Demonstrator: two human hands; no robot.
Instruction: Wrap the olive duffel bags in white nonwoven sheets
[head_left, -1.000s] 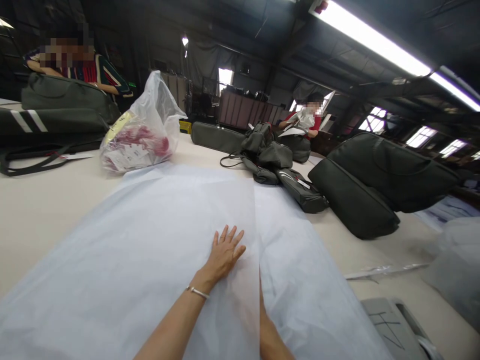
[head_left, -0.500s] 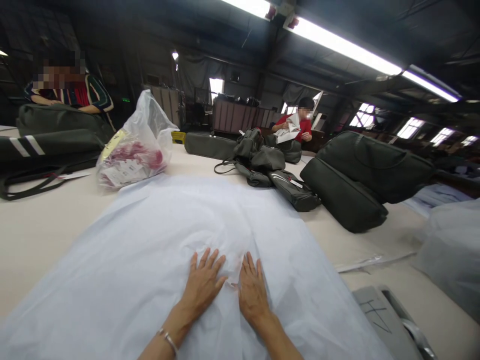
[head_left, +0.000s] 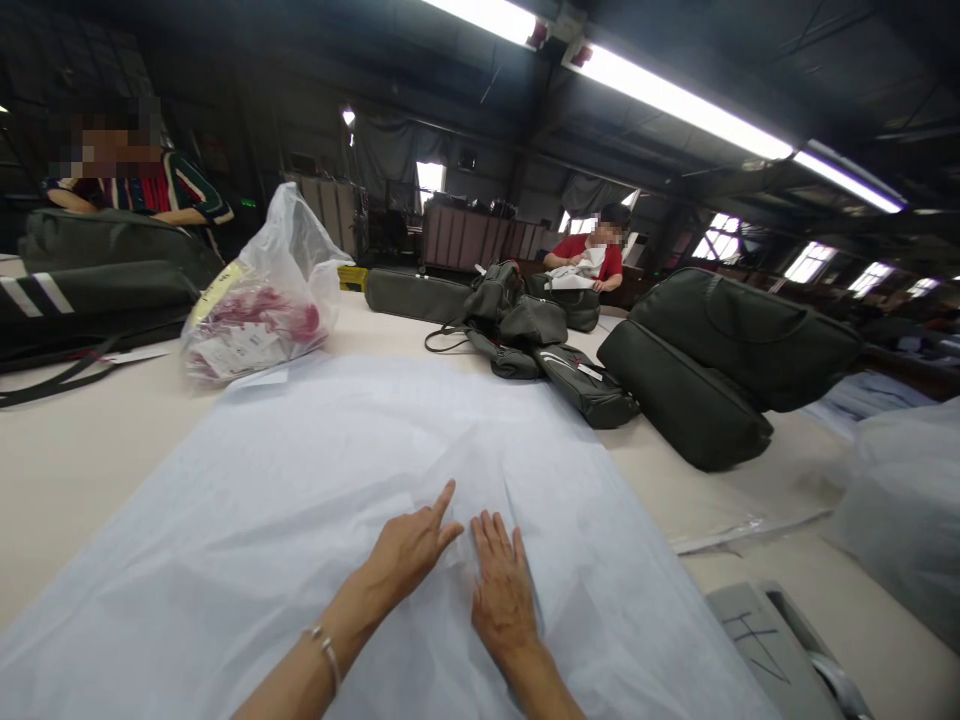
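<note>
Landmark: white sheet (head_left: 225,560). Its near end is cut off by the lower view limit, and the tabletop (head_left: 67,470) beneath it is hidden. On the sheet, the left hand's (head_left: 409,548) curled fingers are largely obscured; the right hand's (head_left: 504,600) palm is hidden. Left of the sheet, the striped bag (head_left: 112,300) is cut off by the view's left edge. At the sheet's far left corner, print inside the clear bag (head_left: 259,325) is too small to read. Right of the sheet, the grey case (head_left: 757,640) and plastic bundle (head_left: 907,500) are cropped.
</note>
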